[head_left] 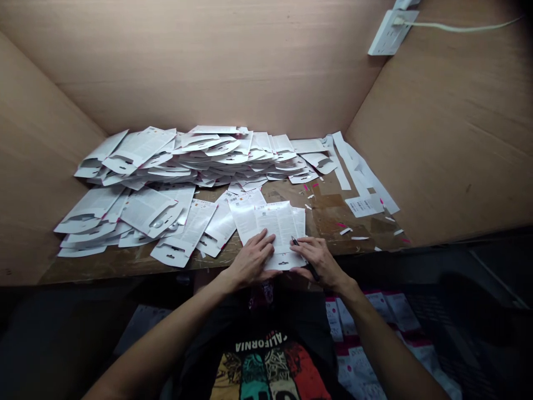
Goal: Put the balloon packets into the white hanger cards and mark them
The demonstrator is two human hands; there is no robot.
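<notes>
Fingers (261,240) spread over paper cards (278,225), right hand (318,260) pinching a pen (295,241).

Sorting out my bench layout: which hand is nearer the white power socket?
Right. The right hand, holding a black pen, sits below and left of the power socket; the left hand is farther left, flat on the printed card sheets.

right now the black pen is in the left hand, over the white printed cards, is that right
Wrong hand: the head view shows the black pen in the right hand, over the white printed cards; the left hand rests on them.
</notes>
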